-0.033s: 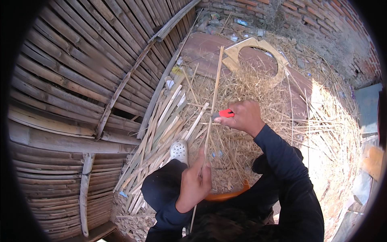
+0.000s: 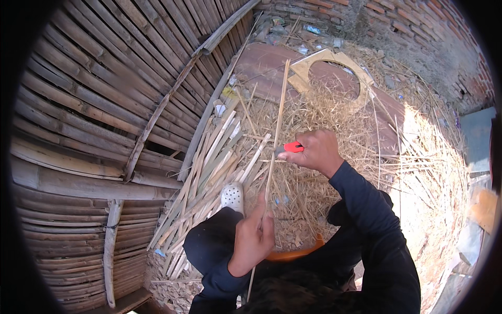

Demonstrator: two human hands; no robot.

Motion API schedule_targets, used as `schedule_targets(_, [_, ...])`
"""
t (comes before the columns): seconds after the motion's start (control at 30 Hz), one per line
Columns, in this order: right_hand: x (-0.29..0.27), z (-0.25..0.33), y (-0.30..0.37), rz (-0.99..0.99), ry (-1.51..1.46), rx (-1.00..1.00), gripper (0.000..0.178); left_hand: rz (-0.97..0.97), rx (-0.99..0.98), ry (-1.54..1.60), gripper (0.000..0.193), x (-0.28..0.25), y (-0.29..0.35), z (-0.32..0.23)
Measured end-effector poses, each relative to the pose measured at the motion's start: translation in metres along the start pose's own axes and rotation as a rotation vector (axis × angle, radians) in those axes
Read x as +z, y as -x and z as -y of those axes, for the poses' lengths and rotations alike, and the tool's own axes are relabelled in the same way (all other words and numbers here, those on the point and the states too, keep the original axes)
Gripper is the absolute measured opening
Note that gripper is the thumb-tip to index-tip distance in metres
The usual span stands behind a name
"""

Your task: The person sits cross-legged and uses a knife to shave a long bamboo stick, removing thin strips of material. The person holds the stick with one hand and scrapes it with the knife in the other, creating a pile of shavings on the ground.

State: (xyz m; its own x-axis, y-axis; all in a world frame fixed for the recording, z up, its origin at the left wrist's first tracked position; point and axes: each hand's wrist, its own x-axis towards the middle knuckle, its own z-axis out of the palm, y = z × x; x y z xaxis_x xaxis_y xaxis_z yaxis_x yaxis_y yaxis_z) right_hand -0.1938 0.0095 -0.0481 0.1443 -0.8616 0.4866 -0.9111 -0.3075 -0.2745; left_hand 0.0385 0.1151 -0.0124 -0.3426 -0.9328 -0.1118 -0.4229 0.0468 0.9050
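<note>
A long, thin bamboo strip (image 2: pixel 281 104) slants up and away from me, its far end near the board with the round hole. My left hand (image 2: pixel 253 242) is closed round its lower part, and the tail of the strip runs on below the wrist. My right hand (image 2: pixel 317 152) grips the red handle of a knife (image 2: pixel 293 147). The short grey blade meets the strip about midway along, with the thumb close beside it. My fingers partly hide the handle.
Split bamboo strips (image 2: pixel 209 157) lie in a heap at left, beside my white clog (image 2: pixel 232 197). Shavings (image 2: pixel 324 118) cover the ground around a yellowish board (image 2: pixel 299 78) with a round hole. A bamboo wall (image 2: pixel 104 89) rises at left, a brick wall (image 2: pixel 418 31) at the back.
</note>
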Motion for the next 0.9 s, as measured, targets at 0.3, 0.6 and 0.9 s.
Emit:
schedule_targets(0.3, [-0.015, -0.047, -0.026, 0.078, 0.147, 0.362, 0.071, 0.077, 0.059, -0.003, 0.045, 0.004, 0.02, 0.007])
schedule_targets(0.6, [-0.046, -0.154, -0.026, -0.098, 0.264, 0.84, 0.079, 0.252, 0.134, 0.011, 0.044, -0.005, 0.036, -0.006])
schedule_targets(0.9, [-0.037, 0.005, -0.005, 0.199, -0.206, 0.264, 0.066, 0.049, -0.245, 0.62, 0.044, -0.022, 0.028, 0.005])
